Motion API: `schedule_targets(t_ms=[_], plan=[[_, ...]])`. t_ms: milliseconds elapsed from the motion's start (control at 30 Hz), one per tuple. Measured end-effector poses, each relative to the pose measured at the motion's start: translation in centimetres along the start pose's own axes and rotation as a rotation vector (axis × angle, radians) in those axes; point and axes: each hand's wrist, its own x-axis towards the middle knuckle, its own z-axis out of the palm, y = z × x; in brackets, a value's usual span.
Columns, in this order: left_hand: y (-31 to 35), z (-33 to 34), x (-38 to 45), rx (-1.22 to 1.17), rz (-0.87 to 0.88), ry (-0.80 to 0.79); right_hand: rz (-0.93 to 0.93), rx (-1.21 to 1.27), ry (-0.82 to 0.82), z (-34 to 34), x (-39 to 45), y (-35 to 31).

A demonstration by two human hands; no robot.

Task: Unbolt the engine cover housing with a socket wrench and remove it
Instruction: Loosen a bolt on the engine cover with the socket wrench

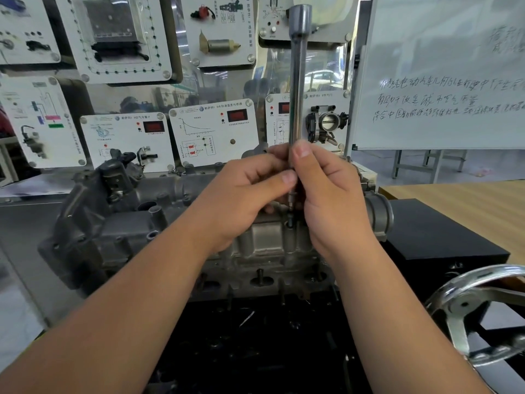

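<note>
The grey metal engine cover housing [127, 223] sits on top of the engine at the middle of the view. A long silver socket wrench [297, 81] stands upright, its thin lower end set down on a bolt [290, 223] in the housing. My left hand [241, 200] pinches the wrench's lower shaft from the left with thumb and fingers. My right hand [329, 194] grips the same part of the shaft from the right, thumb on top. The wrench's wide head points up toward the display boards.
A silver handwheel [477, 308] juts out at the lower right. A black block [443, 240] lies right of the engine on a wooden table [466, 200]. Display boards [213, 132] stand behind the engine, a whiteboard [443, 81] at the right.
</note>
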Motion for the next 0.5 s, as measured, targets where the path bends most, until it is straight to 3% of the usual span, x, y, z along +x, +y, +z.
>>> schedule_targets(t_ms=[300, 500], plan=[[-0.21, 0.35, 0.23, 0.045, 0.033, 0.072, -0.06, 0.041, -0.048, 0.09, -0.07, -0.37], [0.0, 0.35, 0.05, 0.008, 0.039, 0.015, -0.06, -0.009, -0.016, 0.0, -0.05, -0.14]])
